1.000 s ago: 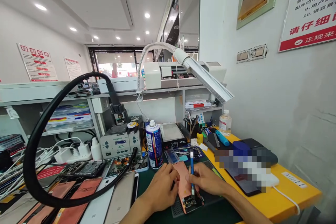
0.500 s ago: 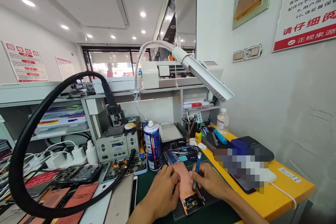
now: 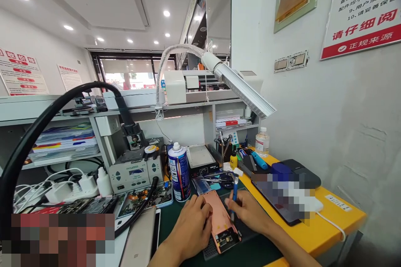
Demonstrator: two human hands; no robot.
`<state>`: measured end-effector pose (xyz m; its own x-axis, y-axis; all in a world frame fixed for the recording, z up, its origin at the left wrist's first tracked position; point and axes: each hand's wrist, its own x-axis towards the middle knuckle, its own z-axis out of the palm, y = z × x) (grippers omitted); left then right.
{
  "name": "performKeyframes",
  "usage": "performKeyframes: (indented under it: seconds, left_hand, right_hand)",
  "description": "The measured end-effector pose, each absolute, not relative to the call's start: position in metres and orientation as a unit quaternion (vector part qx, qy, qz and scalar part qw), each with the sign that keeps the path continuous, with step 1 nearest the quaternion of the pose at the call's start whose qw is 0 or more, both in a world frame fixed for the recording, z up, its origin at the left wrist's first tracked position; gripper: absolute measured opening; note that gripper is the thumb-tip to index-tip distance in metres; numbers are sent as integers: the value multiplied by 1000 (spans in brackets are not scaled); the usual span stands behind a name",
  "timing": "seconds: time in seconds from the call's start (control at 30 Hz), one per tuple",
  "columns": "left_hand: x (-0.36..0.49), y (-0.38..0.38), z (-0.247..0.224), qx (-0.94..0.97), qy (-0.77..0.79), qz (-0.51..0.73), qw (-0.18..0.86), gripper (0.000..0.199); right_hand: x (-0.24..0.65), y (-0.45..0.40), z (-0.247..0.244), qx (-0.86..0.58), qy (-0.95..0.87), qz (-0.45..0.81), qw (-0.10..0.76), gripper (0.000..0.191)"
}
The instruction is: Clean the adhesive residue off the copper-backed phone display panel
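Note:
A pink phone body (image 3: 219,212) lies on the dark green mat (image 3: 263,252), its lower end open over black internal parts. My left hand (image 3: 194,223) has its fingers curled against the phone's left edge, holding it. In my right hand (image 3: 246,210) is a blue pen-like tool (image 3: 235,190), held upright between thumb and fingers, its dark tip at the phone's right edge. Beneath the phone, a dark perforated pad (image 3: 210,251) shows partly.
Beyond my hands stand a blue spray can (image 3: 179,173) and a grey soldering station (image 3: 134,175). Left are a gold phone back (image 3: 139,238) and a black hose (image 3: 46,121). A dark phone (image 3: 272,200) lies on the yellow table (image 3: 341,217) at right.
The whole view has shifted slightly, so most things appear a little further left. The tool's tip has moved slightly up along the phone's right edge. Both hands keep their holds.

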<state>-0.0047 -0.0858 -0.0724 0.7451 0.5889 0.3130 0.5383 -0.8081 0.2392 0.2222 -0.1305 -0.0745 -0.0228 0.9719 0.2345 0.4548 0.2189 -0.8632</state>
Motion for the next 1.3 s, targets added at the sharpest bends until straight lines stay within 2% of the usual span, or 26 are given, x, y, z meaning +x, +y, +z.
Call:
performKeyframes:
  seconds: [0.2, 0.33, 0.4, 0.63, 0.83, 1.3]
  left_hand:
    - [2, -106, -66, 940, 242, 219, 95, 15]
    - [14, -119, -71, 958, 163, 200, 125, 39]
    - [18, -120, -77, 962, 148, 187, 132, 44]
    - [22, -116, -86, 968, 146, 160, 125, 46]
    - [24, -120, -82, 969, 153, 167, 102, 42]
    - [24, -119, -85, 966, 151, 175, 114, 44]
  right_hand:
    - [228, -127, -77, -576, -608, 285, 466, 40]
    - [237, -125, -83, -583, -582, 341, 452, 46]
    - [242, -127, -86, -582, -576, 371, 438, 50]
    - [239, -148, -88, -568, -599, 370, 426, 53]
    - [233, -154, -88, -563, -642, 282, 438, 45]
    - [233, -158, -86, -566, -650, 269, 431, 42]
